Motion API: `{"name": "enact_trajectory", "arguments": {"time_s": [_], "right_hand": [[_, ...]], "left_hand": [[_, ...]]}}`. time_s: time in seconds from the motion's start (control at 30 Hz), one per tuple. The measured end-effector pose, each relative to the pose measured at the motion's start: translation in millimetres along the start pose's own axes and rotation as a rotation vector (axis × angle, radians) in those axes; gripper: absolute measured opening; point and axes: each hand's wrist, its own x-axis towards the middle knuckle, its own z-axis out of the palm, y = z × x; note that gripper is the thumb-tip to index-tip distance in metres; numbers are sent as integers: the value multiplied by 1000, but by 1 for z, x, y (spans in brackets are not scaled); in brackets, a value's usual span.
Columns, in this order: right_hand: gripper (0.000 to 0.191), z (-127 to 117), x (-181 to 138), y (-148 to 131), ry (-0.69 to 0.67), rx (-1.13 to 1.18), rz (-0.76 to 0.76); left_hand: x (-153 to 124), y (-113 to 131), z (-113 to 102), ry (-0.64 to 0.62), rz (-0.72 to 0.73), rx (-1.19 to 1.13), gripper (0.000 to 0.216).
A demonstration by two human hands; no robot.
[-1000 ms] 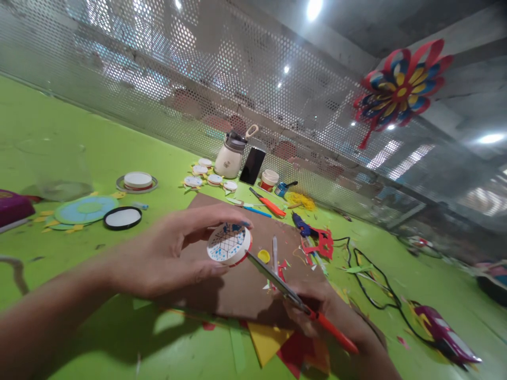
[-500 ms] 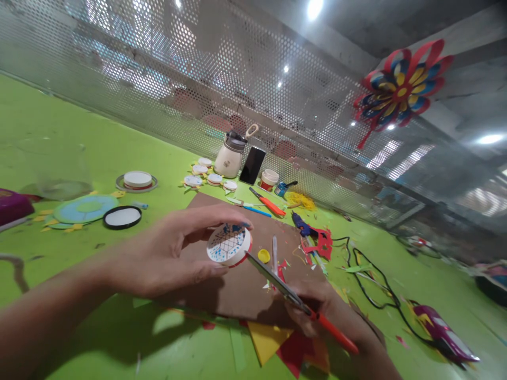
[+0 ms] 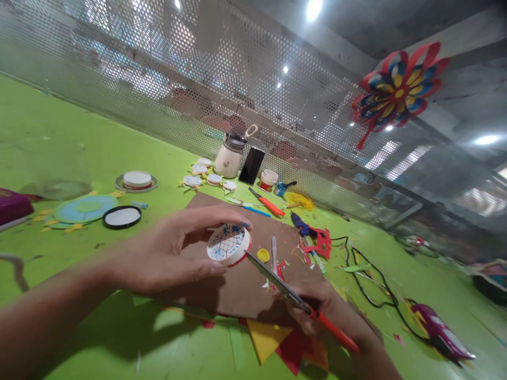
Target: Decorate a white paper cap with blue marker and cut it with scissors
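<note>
My left hand (image 3: 166, 258) holds a small round white lid (image 3: 228, 244) with a red rim and a blue-dotted grid drawn on it, pinched between thumb and fingers above a brown cardboard sheet (image 3: 241, 285). My right hand (image 3: 336, 316) grips orange-handled scissors (image 3: 295, 301). The blade tips touch the lid's lower right edge.
Coloured paper pieces (image 3: 277, 340) lie under the cardboard on the green table (image 3: 79, 153). A white bottle (image 3: 228, 157), a phone (image 3: 252, 165), more decorated lids (image 3: 200, 169), a second pair of scissors (image 3: 268, 203), a glue gun (image 3: 303, 227) and black cable (image 3: 372, 285) lie beyond. A perforated metal screen stands behind.
</note>
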Motion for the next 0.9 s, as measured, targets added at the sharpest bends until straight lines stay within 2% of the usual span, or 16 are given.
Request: {"name": "enact_trajectory", "arguments": {"time_s": [0.4, 0.57, 0.7, 0.9], "right_hand": [[35, 1, -1, 1, -19, 25, 26], [43, 0, -1, 8, -19, 47, 55], [41, 0, 0, 11, -25, 59, 42], [36, 5, -1, 16, -18, 91, 82]], "left_hand": [[1, 2, 4, -6, -119, -113, 49], [0, 4, 6, 51, -196, -160, 47], [2, 2, 3, 11, -204, -161, 45], [0, -6, 1, 44, -165, -158, 49]]}}
